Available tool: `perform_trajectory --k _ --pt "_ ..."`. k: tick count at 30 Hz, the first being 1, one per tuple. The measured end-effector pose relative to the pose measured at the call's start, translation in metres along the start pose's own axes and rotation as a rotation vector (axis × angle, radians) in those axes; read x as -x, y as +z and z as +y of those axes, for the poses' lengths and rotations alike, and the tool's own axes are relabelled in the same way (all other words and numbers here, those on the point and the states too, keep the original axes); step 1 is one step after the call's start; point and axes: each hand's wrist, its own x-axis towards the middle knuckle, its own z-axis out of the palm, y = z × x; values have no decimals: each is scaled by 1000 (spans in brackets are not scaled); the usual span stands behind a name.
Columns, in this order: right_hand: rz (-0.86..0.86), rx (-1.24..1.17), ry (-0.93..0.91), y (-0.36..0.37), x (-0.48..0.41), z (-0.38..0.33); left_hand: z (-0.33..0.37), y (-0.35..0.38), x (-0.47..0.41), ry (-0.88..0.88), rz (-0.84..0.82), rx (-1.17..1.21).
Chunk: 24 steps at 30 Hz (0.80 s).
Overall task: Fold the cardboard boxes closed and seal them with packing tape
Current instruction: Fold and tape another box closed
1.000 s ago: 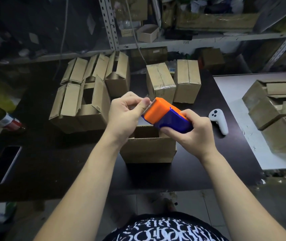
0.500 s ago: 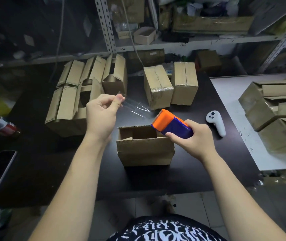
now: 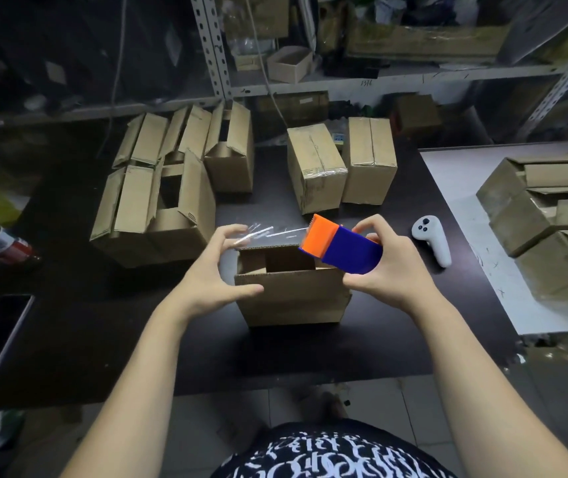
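Note:
An open-topped cardboard box [image 3: 289, 298] stands on the dark table [image 3: 103, 339] right in front of me. My right hand [image 3: 387, 267] grips an orange and blue tape dispenser [image 3: 343, 250] above the box's right rim. A strip of clear tape [image 3: 269, 232] runs from the dispenser's toothed edge leftward to the fingertips of my left hand [image 3: 215, 270]. That hand hovers at the box's left rim with its fingers spread, the thumb well apart from the fingers. The tape hangs just above the box's far edge.
Several open-flapped boxes [image 3: 158, 208] sit at the back left, and two taped boxes [image 3: 317, 167] at the back centre. A white controller [image 3: 431, 239] lies to the right, and more boxes [image 3: 544, 219] are stacked on the white table. A phone [image 3: 0, 329] and a bottle [image 3: 3, 243] lie at the left.
My left hand pulled tape out leftward from the dispenser, then dropped toward the box's left rim and spread its fingers. The dispenser came down over the right rim.

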Motion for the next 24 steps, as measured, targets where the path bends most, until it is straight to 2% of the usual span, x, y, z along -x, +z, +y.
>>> perform_trajectory --k 9,16,21,24 --pt "114 226 -57 1 -4 2 -21 18 -1 26 152 21" --pt "74 114 -103 -1 -11 -4 -21 31 -4 -34 255 42" --pt "122 86 -146 -11 -18 -17 -23 47 -4 -31 366 83" --pt "70 51 -129 -13 -21 -23 -27 49 -5 -50 375 118"
